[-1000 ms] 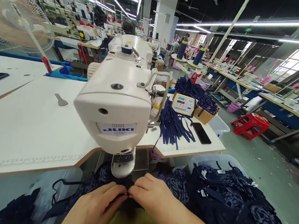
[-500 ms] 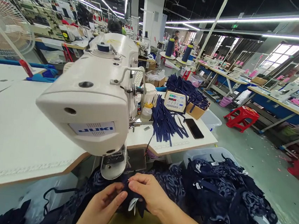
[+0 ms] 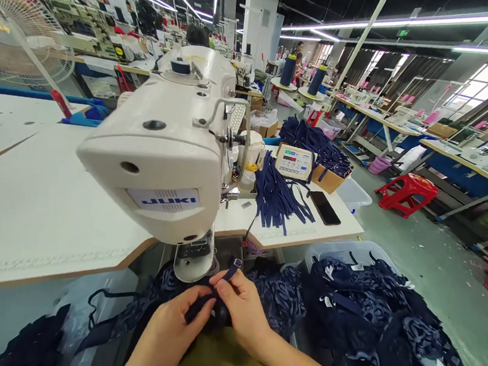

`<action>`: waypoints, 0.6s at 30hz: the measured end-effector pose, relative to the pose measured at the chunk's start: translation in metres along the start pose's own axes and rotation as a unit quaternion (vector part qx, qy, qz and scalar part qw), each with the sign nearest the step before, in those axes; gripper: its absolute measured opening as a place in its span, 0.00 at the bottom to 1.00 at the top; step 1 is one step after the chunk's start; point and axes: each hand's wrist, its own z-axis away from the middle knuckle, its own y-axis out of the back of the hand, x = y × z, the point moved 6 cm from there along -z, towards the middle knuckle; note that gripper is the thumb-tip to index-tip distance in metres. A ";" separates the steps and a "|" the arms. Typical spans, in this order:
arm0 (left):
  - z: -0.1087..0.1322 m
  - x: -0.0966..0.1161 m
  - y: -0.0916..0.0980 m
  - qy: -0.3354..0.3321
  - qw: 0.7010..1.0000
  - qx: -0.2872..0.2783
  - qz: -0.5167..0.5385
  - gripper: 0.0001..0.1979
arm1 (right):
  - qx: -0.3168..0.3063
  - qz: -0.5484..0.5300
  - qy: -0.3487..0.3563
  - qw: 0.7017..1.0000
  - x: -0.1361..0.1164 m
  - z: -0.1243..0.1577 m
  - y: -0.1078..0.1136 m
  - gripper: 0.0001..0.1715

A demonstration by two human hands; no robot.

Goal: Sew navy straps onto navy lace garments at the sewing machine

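My right hand (image 3: 245, 312) pinches a navy strap (image 3: 231, 272), whose end with a small metal slider sticks up above the fingers. Close beside it, my left hand (image 3: 176, 326) is closed on the dark edge of a navy lace garment (image 3: 160, 290). The fingertips of both hands nearly meet, just in front of the sewing machine's presser area (image 3: 193, 261). More of the lace cloth (image 3: 282, 296) spreads to the right behind my right hand. What lies between the fingertips is partly hidden.
A white sewing machine (image 3: 155, 163) stands on a pale table (image 3: 52, 199). Right of it are a bundle of navy straps (image 3: 275, 194), a control panel (image 3: 294, 162) and a phone (image 3: 325, 207). A clear tub (image 3: 341, 247) heaped with navy garments stands at my right.
My right hand has come up with a navy strap, its slider end now showing above the fingers. The white label that hung below the hands is now mostly out of sight. The view has shifted slightly.
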 end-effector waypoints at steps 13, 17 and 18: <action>0.015 0.020 0.017 -0.153 0.972 0.138 -0.111 0.10 | -0.079 -0.028 0.045 0.995 -0.018 -0.004 -0.003 0.08; 0.024 0.027 0.019 -0.208 0.945 0.182 -0.176 0.10 | -0.073 0.011 0.164 0.984 -0.029 -0.001 0.001 0.07; 0.026 0.028 0.019 -0.216 0.939 0.190 -0.188 0.10 | -0.069 0.011 0.190 0.979 -0.031 0.001 0.001 0.09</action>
